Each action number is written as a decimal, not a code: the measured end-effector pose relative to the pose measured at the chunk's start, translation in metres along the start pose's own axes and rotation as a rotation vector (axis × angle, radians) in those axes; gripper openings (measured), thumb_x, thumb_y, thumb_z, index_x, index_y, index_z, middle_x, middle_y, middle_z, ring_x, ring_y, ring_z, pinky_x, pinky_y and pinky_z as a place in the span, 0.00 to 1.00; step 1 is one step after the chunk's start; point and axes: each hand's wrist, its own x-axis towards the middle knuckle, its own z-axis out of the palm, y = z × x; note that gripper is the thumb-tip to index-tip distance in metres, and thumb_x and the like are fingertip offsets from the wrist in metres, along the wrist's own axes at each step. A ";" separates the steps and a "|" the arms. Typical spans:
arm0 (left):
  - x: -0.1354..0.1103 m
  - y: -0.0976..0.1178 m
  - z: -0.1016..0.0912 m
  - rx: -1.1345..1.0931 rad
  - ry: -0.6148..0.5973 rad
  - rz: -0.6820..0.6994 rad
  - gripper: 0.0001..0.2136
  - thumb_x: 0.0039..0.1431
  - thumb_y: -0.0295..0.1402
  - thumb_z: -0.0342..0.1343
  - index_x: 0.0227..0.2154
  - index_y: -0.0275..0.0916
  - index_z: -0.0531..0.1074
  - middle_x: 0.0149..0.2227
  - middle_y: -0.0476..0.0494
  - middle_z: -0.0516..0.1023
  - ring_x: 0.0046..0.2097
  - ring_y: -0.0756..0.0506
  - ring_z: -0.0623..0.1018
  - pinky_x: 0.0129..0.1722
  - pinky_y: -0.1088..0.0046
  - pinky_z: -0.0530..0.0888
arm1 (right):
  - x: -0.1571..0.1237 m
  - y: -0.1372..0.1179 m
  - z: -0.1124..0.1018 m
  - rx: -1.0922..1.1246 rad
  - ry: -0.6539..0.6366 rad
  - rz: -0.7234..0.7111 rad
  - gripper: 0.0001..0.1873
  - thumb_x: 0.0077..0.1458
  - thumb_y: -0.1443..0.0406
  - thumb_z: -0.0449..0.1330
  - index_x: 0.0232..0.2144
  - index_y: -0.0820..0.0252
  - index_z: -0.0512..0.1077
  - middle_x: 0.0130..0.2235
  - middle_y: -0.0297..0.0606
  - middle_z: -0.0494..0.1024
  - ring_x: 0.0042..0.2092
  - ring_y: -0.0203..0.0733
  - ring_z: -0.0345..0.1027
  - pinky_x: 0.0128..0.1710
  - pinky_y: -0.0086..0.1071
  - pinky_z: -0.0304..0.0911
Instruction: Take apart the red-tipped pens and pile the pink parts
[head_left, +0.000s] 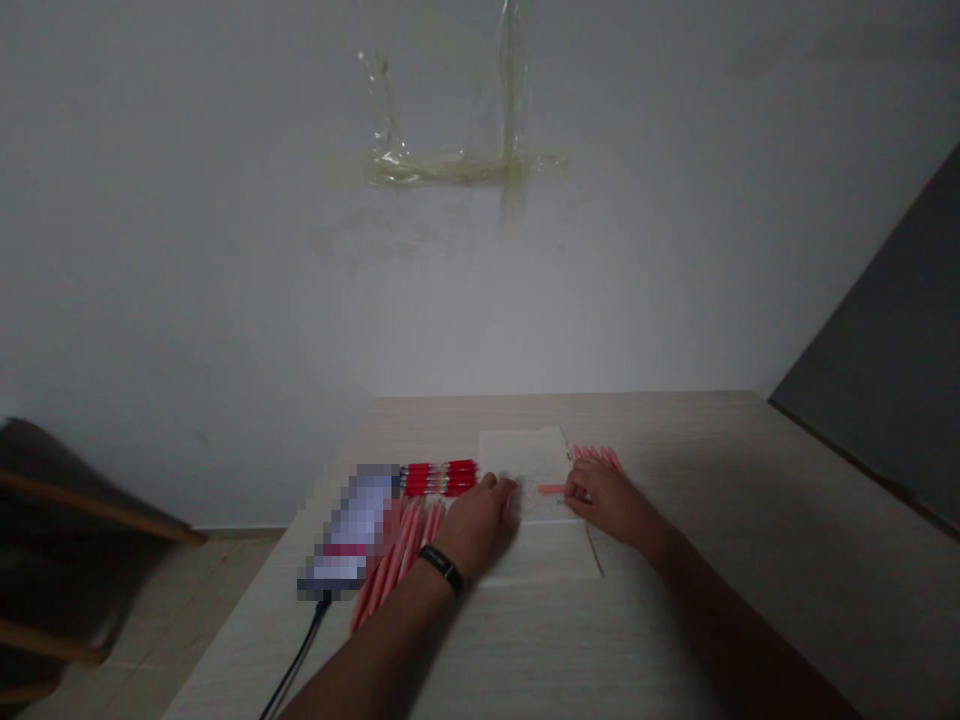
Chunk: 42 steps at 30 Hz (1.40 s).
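Note:
My left hand [480, 520] rests knuckles-up on a white sheet [525, 455] on the wooden table [750, 560], fingers curled; what they hold, if anything, is hidden. A black band sits on that wrist. My right hand [607, 498] pinches a short red stick [551, 489] that points left toward the other hand. Several pink sticks [397, 565] lie fanned out left of my left hand. A row of red pens or caps [439, 477] lies just beyond them. More pink sticks [596, 455] show behind my right hand.
A blurred-out phone [352, 535] with a black cable [296, 660] lies at the table's left edge. A wall with yellowed tape [457, 165] stands behind the table. A dark wooden chair [60, 560] is at the far left, and a dark panel [892, 370] at the right.

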 end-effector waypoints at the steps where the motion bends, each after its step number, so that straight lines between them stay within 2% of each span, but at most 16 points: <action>1: 0.000 0.000 0.000 -0.008 -0.003 0.002 0.16 0.62 0.30 0.49 0.51 0.44 0.70 0.44 0.41 0.75 0.41 0.43 0.77 0.39 0.70 0.71 | 0.000 0.001 0.001 -0.006 0.002 0.000 0.05 0.56 0.65 0.61 0.28 0.58 0.73 0.39 0.38 0.76 0.48 0.48 0.67 0.59 0.46 0.45; 6: 0.000 -0.001 0.000 -0.027 -0.005 0.013 0.16 0.62 0.31 0.50 0.52 0.44 0.70 0.45 0.40 0.75 0.41 0.43 0.77 0.38 0.71 0.71 | 0.000 0.002 0.005 -0.017 0.020 -0.004 0.04 0.54 0.66 0.61 0.28 0.58 0.73 0.38 0.38 0.76 0.48 0.47 0.67 0.60 0.46 0.43; 12: 0.000 -0.004 0.005 -0.043 0.047 -0.001 0.14 0.65 0.33 0.47 0.50 0.44 0.72 0.44 0.40 0.77 0.40 0.44 0.78 0.36 0.71 0.70 | 0.000 0.002 0.003 0.022 0.017 -0.017 0.04 0.55 0.65 0.61 0.28 0.58 0.72 0.36 0.37 0.75 0.44 0.45 0.68 0.55 0.43 0.50; 19: 0.001 -0.004 0.003 -0.096 0.050 -0.010 0.14 0.64 0.34 0.50 0.51 0.45 0.71 0.46 0.41 0.79 0.39 0.45 0.79 0.35 0.73 0.69 | 0.000 0.000 -0.001 0.052 0.028 -0.037 0.03 0.55 0.67 0.62 0.28 0.58 0.72 0.34 0.36 0.75 0.42 0.44 0.67 0.53 0.42 0.53; 25: 0.001 -0.004 0.004 -0.084 0.048 -0.018 0.14 0.64 0.33 0.49 0.51 0.45 0.72 0.43 0.42 0.80 0.40 0.45 0.79 0.37 0.73 0.70 | -0.001 -0.006 -0.009 0.143 -0.024 -0.180 0.03 0.54 0.69 0.62 0.29 0.58 0.72 0.33 0.35 0.74 0.38 0.42 0.67 0.46 0.36 0.58; 29: 0.001 -0.005 0.006 -0.091 0.073 -0.015 0.15 0.63 0.32 0.50 0.51 0.46 0.72 0.44 0.43 0.79 0.39 0.45 0.79 0.36 0.73 0.70 | -0.002 -0.004 -0.009 0.134 -0.012 -0.151 0.03 0.55 0.67 0.61 0.29 0.57 0.72 0.34 0.35 0.75 0.41 0.43 0.68 0.52 0.40 0.56; 33: 0.001 -0.003 0.003 -0.156 0.072 0.005 0.16 0.63 0.31 0.50 0.53 0.45 0.71 0.45 0.44 0.80 0.40 0.46 0.79 0.37 0.74 0.70 | -0.001 -0.006 -0.004 0.106 0.083 -0.046 0.04 0.57 0.64 0.61 0.30 0.56 0.74 0.36 0.35 0.76 0.45 0.45 0.69 0.61 0.51 0.44; 35: 0.001 0.000 -0.001 -0.202 0.059 0.046 0.18 0.61 0.28 0.52 0.53 0.44 0.71 0.45 0.44 0.80 0.40 0.46 0.79 0.39 0.74 0.71 | 0.000 -0.012 -0.001 0.160 0.113 -0.013 0.05 0.58 0.62 0.61 0.32 0.55 0.74 0.36 0.34 0.77 0.45 0.45 0.69 0.62 0.52 0.44; 37: 0.001 0.002 -0.005 -0.251 0.047 0.106 0.20 0.57 0.25 0.53 0.53 0.43 0.71 0.45 0.44 0.80 0.41 0.46 0.78 0.41 0.74 0.71 | 0.001 -0.020 0.001 0.296 0.107 0.019 0.06 0.60 0.60 0.60 0.36 0.55 0.74 0.37 0.35 0.77 0.44 0.44 0.70 0.57 0.45 0.55; 38: 0.001 0.004 -0.007 -0.277 0.043 0.135 0.21 0.56 0.24 0.53 0.53 0.42 0.71 0.45 0.44 0.80 0.42 0.46 0.78 0.42 0.73 0.71 | 0.002 -0.024 0.002 0.388 0.069 0.015 0.07 0.60 0.60 0.60 0.38 0.55 0.74 0.38 0.36 0.77 0.42 0.43 0.71 0.51 0.40 0.61; 40: 0.001 0.006 -0.009 -0.329 0.045 0.179 0.22 0.55 0.23 0.53 0.53 0.42 0.71 0.45 0.45 0.80 0.42 0.46 0.78 0.43 0.73 0.72 | 0.002 -0.031 0.005 0.513 0.041 0.011 0.07 0.60 0.61 0.60 0.39 0.56 0.74 0.37 0.37 0.77 0.40 0.42 0.71 0.43 0.34 0.64; 42: 0.001 0.008 -0.009 -0.368 0.053 0.201 0.21 0.55 0.23 0.52 0.52 0.43 0.71 0.44 0.45 0.80 0.42 0.46 0.78 0.43 0.73 0.72 | 0.003 -0.034 0.007 0.584 0.041 0.011 0.07 0.59 0.61 0.60 0.38 0.57 0.74 0.36 0.37 0.76 0.39 0.41 0.70 0.39 0.32 0.64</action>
